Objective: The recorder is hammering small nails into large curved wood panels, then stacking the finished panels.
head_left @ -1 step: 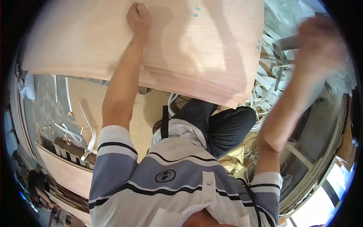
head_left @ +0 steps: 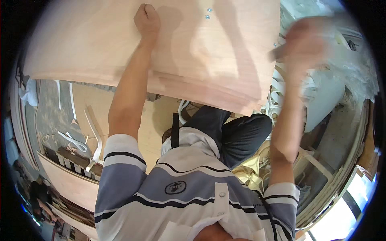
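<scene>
A large pale plywood sheet (head_left: pixel 112 48) lies before me on a stack of sheets. My left hand (head_left: pixel 147 20) rests on it as a closed fist, and whatever is inside the curled fingers is hidden. Beyond the sheet's right edge, my raised right hand (head_left: pixel 305 46) is smeared by motion. It is closed around a dark grey tool (head_left: pixel 278 53), whose blunt end sticks out toward the sheet; blur hides its exact kind. Small shiny metal fittings sit on the sheet, two (head_left: pixel 208 13) near the far middle and another (head_left: pixel 275 44) at the right edge.
Curled white strips (head_left: pixel 277 86) and clear plastic film (head_left: pixel 341 64) are heaped at the right. Cardboard (head_left: pixel 157 120) and loose white strips (head_left: pixel 74 140) lie on the floor to the left. Another board (head_left: pixel 68 172) leans at lower left. My bent knee (head_left: pixel 249 132) is near the stack's front edge.
My right hand, with the grey tool, has swung left toward the sheet's right edge, the tool's end now over that edge. My left fist has stayed in place.
</scene>
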Available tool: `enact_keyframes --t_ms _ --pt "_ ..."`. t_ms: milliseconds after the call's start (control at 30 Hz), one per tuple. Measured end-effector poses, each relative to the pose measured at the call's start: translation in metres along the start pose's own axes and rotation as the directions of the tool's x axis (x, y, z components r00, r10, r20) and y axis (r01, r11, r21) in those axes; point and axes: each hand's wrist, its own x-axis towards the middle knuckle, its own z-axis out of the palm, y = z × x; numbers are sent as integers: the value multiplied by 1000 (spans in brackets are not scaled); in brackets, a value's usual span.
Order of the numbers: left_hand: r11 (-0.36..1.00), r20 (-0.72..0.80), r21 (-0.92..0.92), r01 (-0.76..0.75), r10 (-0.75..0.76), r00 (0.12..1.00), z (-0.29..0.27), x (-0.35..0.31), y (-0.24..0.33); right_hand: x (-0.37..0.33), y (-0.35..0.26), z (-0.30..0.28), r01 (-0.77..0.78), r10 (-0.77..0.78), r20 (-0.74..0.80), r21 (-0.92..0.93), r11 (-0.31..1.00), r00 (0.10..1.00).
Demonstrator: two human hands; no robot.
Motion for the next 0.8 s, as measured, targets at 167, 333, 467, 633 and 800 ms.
enact_keyframes --t_ms 167,333,467,633,800 --pt "999 46 -45 -4 6 999 12 1 -23 -105 64 34 -569 423 483 207 796 767" --pt "930 -14 166 -328 335 942 12 19 -36 -125 112 -30 -614 559 436 -19 789 705" --pt "968 58 166 -190 182 982 14 2 -17 -178 140 -22 -632 611 371 -79 771 699" --pt "919 418 244 -310 189 889 1 -78 12 -159 102 -24 -699 711 415 -214 682 567" --pt "777 627 322 -541 253 736 -1 -92 14 -173 101 -15 -506 601 449 -325 799 661"
